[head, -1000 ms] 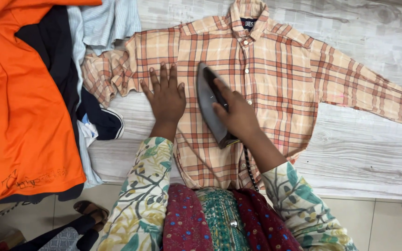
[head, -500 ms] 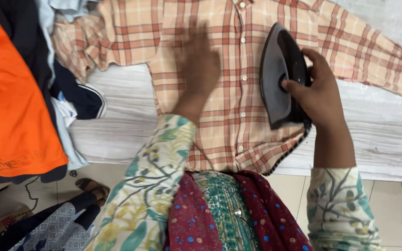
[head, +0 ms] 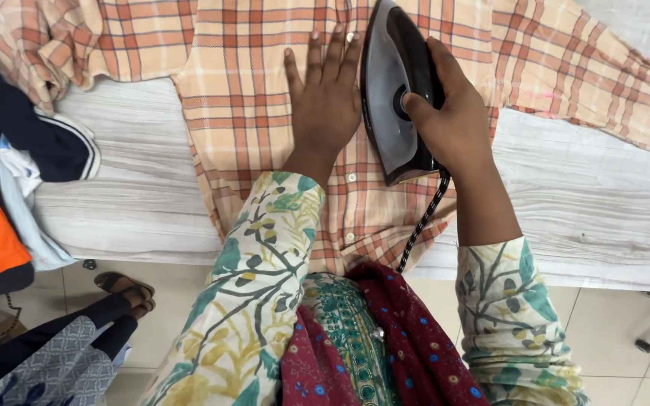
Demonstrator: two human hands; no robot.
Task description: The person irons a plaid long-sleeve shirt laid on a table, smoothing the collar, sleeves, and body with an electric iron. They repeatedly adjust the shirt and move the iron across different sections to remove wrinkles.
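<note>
Ironing under way: right hand [head: 457, 124] grips black iron [head: 396, 94] on plaid shirt [head: 242, 113], flat on worktop [head: 137, 210]; left hand [head: 326, 101] open, pressing fabric. Sleeves apparently unpressed, 1 bunched at left.

Plaid shirt [head: 250, 113] on wood-grain table [head: 588, 203]

iron [head: 396, 98] slid left (beside left hand [head: 327, 98])

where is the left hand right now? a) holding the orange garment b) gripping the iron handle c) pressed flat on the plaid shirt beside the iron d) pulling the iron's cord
c: the left hand lies flat, fingers spread, on the plaid shirt just beside the iron, which the right hand grips.
</note>
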